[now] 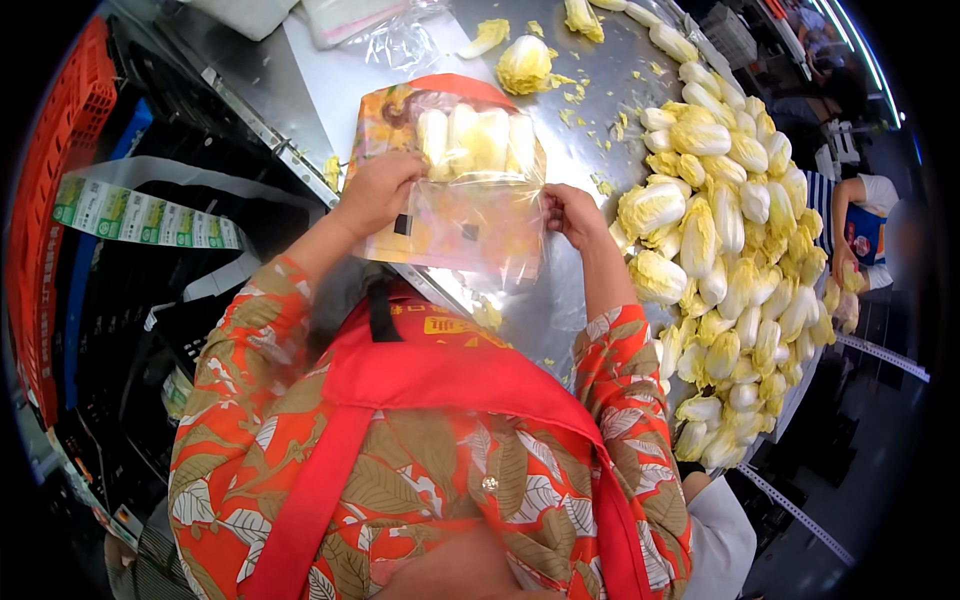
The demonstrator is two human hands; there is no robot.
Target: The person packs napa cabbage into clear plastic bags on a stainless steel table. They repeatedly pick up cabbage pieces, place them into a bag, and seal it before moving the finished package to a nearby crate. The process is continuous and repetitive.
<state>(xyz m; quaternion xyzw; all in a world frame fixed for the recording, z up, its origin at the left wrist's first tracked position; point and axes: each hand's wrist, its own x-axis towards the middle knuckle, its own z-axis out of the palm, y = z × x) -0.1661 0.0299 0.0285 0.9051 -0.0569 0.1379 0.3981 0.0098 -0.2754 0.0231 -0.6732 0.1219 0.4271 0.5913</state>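
Several pale napa cabbage hearts (478,141) lie side by side in a clear plastic bag (480,202). The bag's empty part stretches toward me. Beneath it is a colourful printed sheet or flat package (375,127), orange and yellow; which of these it is I cannot tell. My left hand (382,189) grips the bag's left edge beside the cabbages, its fingertips partly hidden. On the opposite side, my right hand (574,213) pinches the bag's right edge between thumb and fingers.
A large pile of napa cabbages (727,225) covers the right of the metal table (465,30). One loose cabbage (525,66) and leaf scraps lie beyond the bag. An orange crate (56,187) and a label strip (150,214) are at left. Another person (862,225) handles cabbage across the table.
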